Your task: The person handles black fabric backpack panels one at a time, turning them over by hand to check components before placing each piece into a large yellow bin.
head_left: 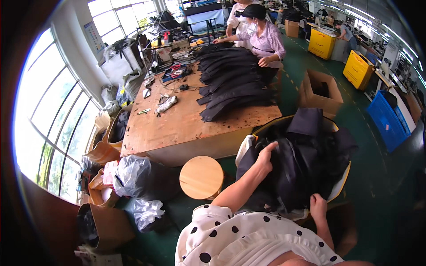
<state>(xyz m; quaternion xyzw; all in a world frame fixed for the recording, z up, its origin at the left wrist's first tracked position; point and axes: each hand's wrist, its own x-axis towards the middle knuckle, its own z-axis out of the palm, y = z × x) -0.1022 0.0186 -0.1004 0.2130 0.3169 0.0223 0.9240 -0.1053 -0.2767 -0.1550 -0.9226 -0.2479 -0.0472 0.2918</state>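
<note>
Black fabric (301,164) lies pinched in left hand (265,155) and right hand (317,207) grip.

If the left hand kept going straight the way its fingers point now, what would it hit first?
The left hand already grips the pile of dark cloth in the yellow-rimmed bin, with its fingers pointing up and away. Pushed straight on, it would probably meet more of that cloth first; depth is hard to judge.

Matt black cloth pieces (301,164) fill the bin; the worktop (177,124) is rough scuffed plywood, the round stool (201,177) smooth pale wood.
</note>
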